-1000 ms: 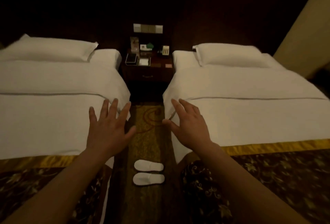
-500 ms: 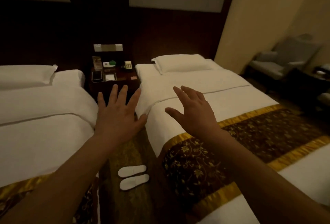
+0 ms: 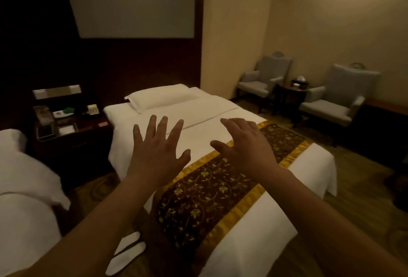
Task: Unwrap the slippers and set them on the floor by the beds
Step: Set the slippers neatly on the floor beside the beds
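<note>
A pair of white slippers (image 3: pixel 125 252) lies side by side on the carpet in the gap between the two beds, partly hidden behind my left forearm. My left hand (image 3: pixel 157 155) is held out in the air with its fingers spread, holding nothing. My right hand (image 3: pixel 245 144) is also raised with straight fingers and empty, over the right bed (image 3: pixel 254 221). Both hands are well above the slippers and touch nothing. The left bed (image 3: pixel 22 188) shows only at the frame's left edge.
A dark nightstand (image 3: pixel 72 140) with small items stands between the bed heads. Two grey armchairs (image 3: pixel 262 82) (image 3: pixel 335 102) flank a small round table (image 3: pixel 291 95) by the right wall. A gold-and-brown runner (image 3: pixel 209 192) crosses the right bed.
The view has swung to the right, bringing the right bed and the armchairs into sight. The slippers have slid toward the lower left of the frame. Both hands stay raised and empty.
</note>
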